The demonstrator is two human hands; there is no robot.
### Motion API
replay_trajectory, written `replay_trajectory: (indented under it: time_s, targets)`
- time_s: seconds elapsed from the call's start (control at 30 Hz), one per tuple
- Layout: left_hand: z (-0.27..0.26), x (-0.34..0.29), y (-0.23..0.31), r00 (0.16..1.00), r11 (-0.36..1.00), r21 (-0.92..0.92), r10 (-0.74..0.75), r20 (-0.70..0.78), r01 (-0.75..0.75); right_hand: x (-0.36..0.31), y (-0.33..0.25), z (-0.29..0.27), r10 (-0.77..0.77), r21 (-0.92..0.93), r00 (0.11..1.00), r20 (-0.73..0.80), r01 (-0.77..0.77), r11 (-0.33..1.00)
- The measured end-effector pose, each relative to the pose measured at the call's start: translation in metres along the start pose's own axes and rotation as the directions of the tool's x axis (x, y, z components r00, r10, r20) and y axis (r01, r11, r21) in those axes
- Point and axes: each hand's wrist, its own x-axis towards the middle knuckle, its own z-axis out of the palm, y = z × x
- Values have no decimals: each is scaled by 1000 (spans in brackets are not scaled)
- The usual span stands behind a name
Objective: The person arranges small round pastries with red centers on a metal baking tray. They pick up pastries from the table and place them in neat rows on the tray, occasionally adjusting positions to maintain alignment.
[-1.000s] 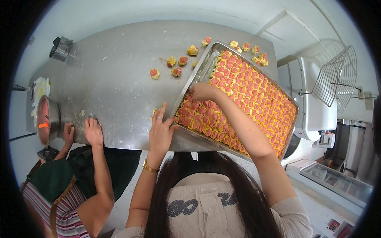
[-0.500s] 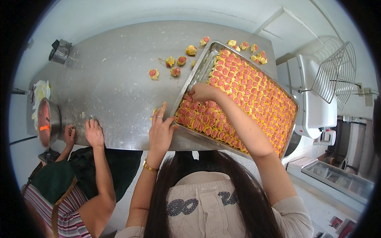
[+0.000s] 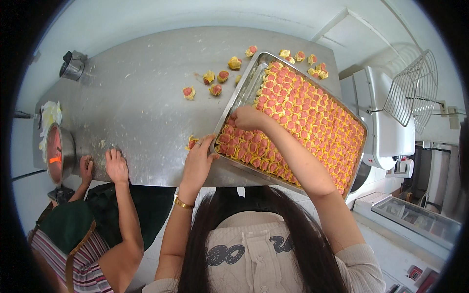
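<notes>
A large rectangular metal tray (image 3: pixel 247 93) is packed with rows of open-topped shumai dumplings (image 3: pixel 298 122), pink filling in yellow wrappers. Over its left side, at the end of the rows, my right hand (image 3: pixel 248 118) reaches in with fingers bent downward and together; the fingertips and anything between them are hidden. My left hand (image 3: pixel 198 158) is at the near-left corner, its fingers and thumb closed on the tray's rim. Just beside those fingers a loose dumpling (image 3: pixel 192 142) lies on the steel table (image 3: pixel 141 88).
More loose dumplings (image 3: pixel 215 90) lie beyond the tray's left side and past its far edge. At the left, a co-worker's hands (image 3: pixel 116 165) rest near a metal bowl of pink filling (image 3: pixel 56 151). A metal cup (image 3: pixel 72 67) stands far left; a white machine with a wire guard (image 3: pixel 410 93) is at the right.
My left hand's raised, spread fingers have come down and bent toward the tray's rim, uncovering the loose dumpling. My right hand has shifted slightly toward me.
</notes>
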Motion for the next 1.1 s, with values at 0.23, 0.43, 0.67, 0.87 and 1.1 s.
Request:
replay_trajectory:
  time_s: [0.23,0.43,0.67,0.87,1.1]
  targets:
    - [-14,9,-9,998,998,-40,-54,-17,53,4,12,-48,-30,110,974,-225,56,992]
    - [-25,20,-12,987,996,-54,-79,-143,72,61,8,-73,-236,-152,770,-592,181,972]
    - [-23,4,-22,980,993,-101,-81,-180,64,101,4,-62,-232,-199,845,-483,152,968]
    - [-28,-8,-34,958,973,-194,-169,-230,125,10,21,-94,-335,45,777,-533,421,906]
    - [-43,5,-16,941,992,-108,-103,-322,72,-26,20,-45,-358,-174,909,-214,325,930]
